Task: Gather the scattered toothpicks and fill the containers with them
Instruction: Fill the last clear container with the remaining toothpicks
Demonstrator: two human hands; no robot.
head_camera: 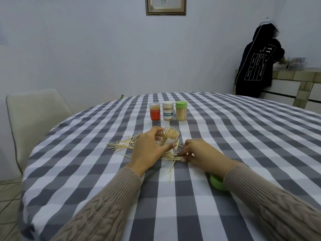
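Home dining room, checked tablecloth, framed picture, tiled counter, chair

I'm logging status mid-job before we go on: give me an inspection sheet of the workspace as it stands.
Surface: round table under a grey-and-white checked cloth.
Job's things: clear open container of toothpicks, tilted; loose wooden toothpicks scattered left of the hands, more near the right hand; three upright filled containers behind: red-bottomed one, white-labelled one, green-lidded one.
Clutter: green lid, partly hidden under the right sleeve.
Grips: left hand holds the tilted container; right hand pinches a bundle of toothpicks on the cloth.
Cables: nothing seen.
Surroundings: pale chair; framed picture; person in dark hoodie at a tiled counter.
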